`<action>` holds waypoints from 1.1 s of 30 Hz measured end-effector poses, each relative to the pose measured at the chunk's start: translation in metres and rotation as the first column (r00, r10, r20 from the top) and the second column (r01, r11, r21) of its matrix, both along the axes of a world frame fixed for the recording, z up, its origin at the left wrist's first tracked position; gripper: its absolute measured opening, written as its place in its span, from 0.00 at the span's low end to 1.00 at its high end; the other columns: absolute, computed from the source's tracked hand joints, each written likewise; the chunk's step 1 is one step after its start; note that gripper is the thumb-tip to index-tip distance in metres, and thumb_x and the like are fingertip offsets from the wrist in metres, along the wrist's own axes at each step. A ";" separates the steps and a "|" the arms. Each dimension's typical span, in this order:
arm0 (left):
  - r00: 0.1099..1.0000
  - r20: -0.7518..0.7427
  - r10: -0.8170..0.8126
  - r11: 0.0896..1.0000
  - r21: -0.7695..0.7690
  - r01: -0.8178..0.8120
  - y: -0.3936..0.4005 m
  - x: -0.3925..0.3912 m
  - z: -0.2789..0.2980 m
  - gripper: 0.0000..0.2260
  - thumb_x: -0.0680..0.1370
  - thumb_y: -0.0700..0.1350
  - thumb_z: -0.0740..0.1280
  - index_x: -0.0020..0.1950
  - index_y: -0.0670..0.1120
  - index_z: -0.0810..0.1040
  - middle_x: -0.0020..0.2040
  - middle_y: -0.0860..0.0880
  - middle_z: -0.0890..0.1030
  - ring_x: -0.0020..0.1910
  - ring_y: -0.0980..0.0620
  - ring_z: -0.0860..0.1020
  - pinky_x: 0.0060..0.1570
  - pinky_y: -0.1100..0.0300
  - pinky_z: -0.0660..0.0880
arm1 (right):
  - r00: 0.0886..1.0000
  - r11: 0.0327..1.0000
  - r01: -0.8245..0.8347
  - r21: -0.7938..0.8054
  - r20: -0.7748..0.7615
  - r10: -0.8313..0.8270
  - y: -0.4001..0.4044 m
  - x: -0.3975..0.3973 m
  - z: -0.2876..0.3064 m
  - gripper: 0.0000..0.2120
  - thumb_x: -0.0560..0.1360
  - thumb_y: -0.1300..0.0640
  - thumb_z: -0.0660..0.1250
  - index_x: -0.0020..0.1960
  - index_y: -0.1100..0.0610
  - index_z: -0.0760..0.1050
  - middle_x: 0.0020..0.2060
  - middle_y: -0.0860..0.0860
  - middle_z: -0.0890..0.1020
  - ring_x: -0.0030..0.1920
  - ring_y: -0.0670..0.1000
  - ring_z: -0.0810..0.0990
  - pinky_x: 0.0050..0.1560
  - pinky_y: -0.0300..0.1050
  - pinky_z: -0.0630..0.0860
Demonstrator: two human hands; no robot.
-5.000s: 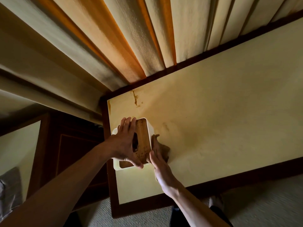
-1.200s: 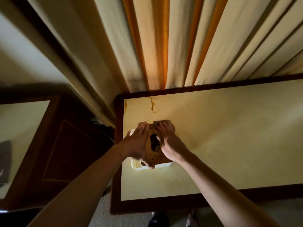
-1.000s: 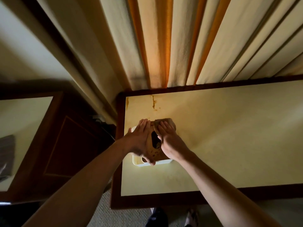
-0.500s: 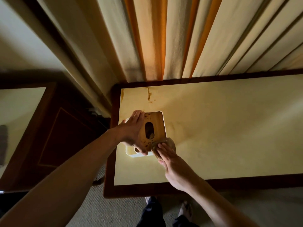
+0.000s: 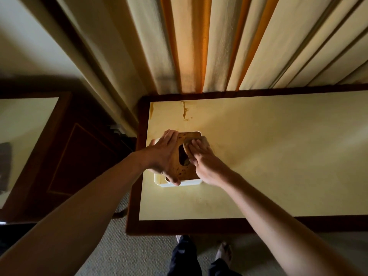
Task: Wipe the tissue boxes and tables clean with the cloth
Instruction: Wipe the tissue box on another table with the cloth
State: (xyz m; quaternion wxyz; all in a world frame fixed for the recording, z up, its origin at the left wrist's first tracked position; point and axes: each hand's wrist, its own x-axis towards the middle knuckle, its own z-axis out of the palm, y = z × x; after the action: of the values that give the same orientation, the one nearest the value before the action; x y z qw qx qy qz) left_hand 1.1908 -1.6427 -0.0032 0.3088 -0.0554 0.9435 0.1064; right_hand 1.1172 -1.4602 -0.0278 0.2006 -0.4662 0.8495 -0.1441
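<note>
A white tissue box (image 5: pixel 180 183) with a brown wooden lid (image 5: pixel 184 170) and an oval slot stands near the left end of the cream table top (image 5: pixel 268 156). My left hand (image 5: pixel 165 154) lies flat on the lid's left side, fingers straight, thumb over the near edge. My right hand (image 5: pixel 205 160) presses a small brownish cloth (image 5: pixel 196 141) onto the lid's far right part; most of the cloth is hidden under the fingers.
Brown stains (image 5: pixel 185 112) mark the table's far left corner. Striped curtains (image 5: pixel 209 46) hang right behind the table. A dark wooden cabinet (image 5: pixel 65 156) stands to the left. Carpet and my feet (image 5: pixel 223 253) show below the table's dark front edge (image 5: pixel 219 226).
My right hand with the cloth has moved from the box's near right corner back up onto the far part of the lid. My left hand has stayed on the lid.
</note>
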 end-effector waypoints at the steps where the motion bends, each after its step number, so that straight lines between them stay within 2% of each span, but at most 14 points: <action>1: 1.000 0.001 0.004 1.000 0.005 -0.004 0.000 0.000 0.000 0.73 0.55 0.75 0.75 0.77 0.46 0.27 0.78 0.52 0.29 0.78 0.50 0.32 0.77 0.38 0.47 | 1.000 1.000 -0.002 0.017 -0.006 0.002 -0.008 -0.009 -0.003 0.26 0.84 0.61 0.49 0.79 0.60 0.45 0.79 0.57 0.46 0.79 0.54 0.42 0.75 0.46 0.34; 5: 1.000 -0.008 0.008 1.000 0.019 -0.008 -0.002 0.000 0.000 0.73 0.55 0.75 0.75 0.77 0.46 0.27 0.78 0.52 0.29 0.78 0.50 0.31 0.77 0.37 0.47 | 0.999 0.998 0.008 0.064 0.047 -0.011 -0.022 -0.026 -0.009 0.25 0.85 0.56 0.47 0.80 0.57 0.46 0.79 0.54 0.45 0.79 0.52 0.40 0.77 0.50 0.39; 9: 1.000 -0.006 0.001 1.000 0.013 -0.001 -0.003 0.000 -0.004 0.73 0.55 0.76 0.74 0.77 0.47 0.26 0.78 0.52 0.28 0.77 0.50 0.29 0.77 0.36 0.46 | 0.999 0.999 0.012 -0.032 0.046 -0.011 -0.017 -0.022 -0.010 0.24 0.85 0.55 0.48 0.79 0.58 0.50 0.79 0.54 0.47 0.79 0.52 0.41 0.78 0.49 0.39; 12: 1.000 0.014 0.008 1.000 0.012 -0.008 -0.002 0.000 -0.003 0.73 0.56 0.75 0.75 0.76 0.47 0.24 0.77 0.52 0.26 0.76 0.51 0.27 0.77 0.38 0.44 | 0.991 0.995 0.048 -0.087 0.132 -0.037 -0.012 -0.016 -0.012 0.24 0.85 0.55 0.50 0.79 0.58 0.52 0.79 0.54 0.48 0.79 0.51 0.42 0.78 0.52 0.44; 14: 1.000 0.013 0.012 1.000 0.024 -0.013 -0.002 0.000 -0.004 0.74 0.55 0.76 0.74 0.76 0.47 0.23 0.77 0.53 0.25 0.76 0.52 0.27 0.77 0.38 0.44 | 0.982 0.989 0.078 -0.129 0.182 -0.054 -0.005 -0.010 -0.013 0.24 0.85 0.55 0.51 0.79 0.57 0.52 0.79 0.51 0.49 0.78 0.48 0.42 0.78 0.51 0.44; 17: 1.000 -0.014 -0.004 1.000 0.031 0.005 -0.005 0.000 -0.008 0.74 0.53 0.79 0.71 0.76 0.47 0.25 0.77 0.52 0.27 0.77 0.50 0.28 0.76 0.36 0.49 | 0.972 0.978 0.092 -0.185 0.228 -0.048 0.010 0.007 -0.015 0.24 0.84 0.55 0.52 0.79 0.55 0.52 0.77 0.45 0.46 0.75 0.41 0.39 0.77 0.42 0.42; 23: 1.000 -0.011 0.017 0.999 0.051 -0.016 -0.004 0.000 -0.007 0.74 0.54 0.76 0.74 0.76 0.48 0.24 0.77 0.54 0.26 0.76 0.52 0.29 0.77 0.37 0.47 | 0.973 0.984 0.021 -0.178 0.230 0.021 0.046 0.042 -0.022 0.22 0.85 0.56 0.51 0.76 0.51 0.47 0.76 0.43 0.44 0.77 0.41 0.39 0.78 0.43 0.44; 25: 1.000 0.001 0.027 0.998 0.064 -0.027 -0.004 0.000 -0.007 0.74 0.55 0.76 0.74 0.76 0.48 0.24 0.77 0.54 0.25 0.75 0.53 0.28 0.77 0.37 0.46 | 0.976 0.979 0.027 -0.201 0.215 0.017 0.053 0.051 -0.022 0.22 0.84 0.55 0.52 0.75 0.53 0.48 0.76 0.44 0.46 0.77 0.41 0.41 0.78 0.44 0.46; 27: 1.000 0.003 0.024 0.998 0.065 -0.025 -0.003 0.000 -0.006 0.74 0.55 0.76 0.74 0.76 0.49 0.24 0.77 0.54 0.25 0.76 0.51 0.29 0.77 0.37 0.46 | 0.984 0.977 0.035 -0.212 0.175 0.003 0.054 0.054 -0.024 0.25 0.83 0.49 0.48 0.76 0.57 0.51 0.76 0.45 0.49 0.77 0.42 0.43 0.78 0.45 0.48; 30: 1.000 0.002 0.026 0.997 0.067 -0.026 -0.002 0.000 -0.002 0.73 0.56 0.74 0.76 0.76 0.48 0.25 0.77 0.54 0.27 0.78 0.48 0.34 0.77 0.38 0.46 | 0.989 0.988 -0.005 -0.152 0.145 0.027 0.052 0.049 -0.021 0.33 0.79 0.40 0.37 0.78 0.55 0.50 0.76 0.44 0.45 0.77 0.41 0.39 0.77 0.42 0.42; 32: 1.000 -0.001 0.027 0.997 0.070 -0.027 -0.002 0.000 -0.001 0.73 0.56 0.74 0.76 0.77 0.48 0.25 0.78 0.54 0.28 0.79 0.48 0.35 0.77 0.38 0.48 | 0.991 0.992 -0.020 -0.123 0.132 0.037 0.048 0.044 -0.017 0.34 0.77 0.39 0.35 0.78 0.55 0.48 0.76 0.44 0.43 0.77 0.43 0.39 0.77 0.42 0.41; 33: 1.000 -0.005 0.023 0.997 0.067 -0.022 -0.002 0.001 -0.001 0.73 0.56 0.74 0.75 0.77 0.48 0.25 0.78 0.54 0.28 0.79 0.47 0.36 0.77 0.37 0.48 | 0.991 0.994 -0.017 -0.107 0.128 0.031 0.044 0.040 -0.015 0.32 0.79 0.41 0.38 0.78 0.55 0.47 0.76 0.45 0.43 0.77 0.44 0.38 0.78 0.43 0.41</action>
State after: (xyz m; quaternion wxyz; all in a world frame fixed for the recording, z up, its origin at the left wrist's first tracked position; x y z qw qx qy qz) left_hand 1.1914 -1.6443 -0.0044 0.3063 -0.0554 0.9397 0.1416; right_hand 1.1570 -1.4162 -0.0432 0.2322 -0.4759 0.8203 -0.2162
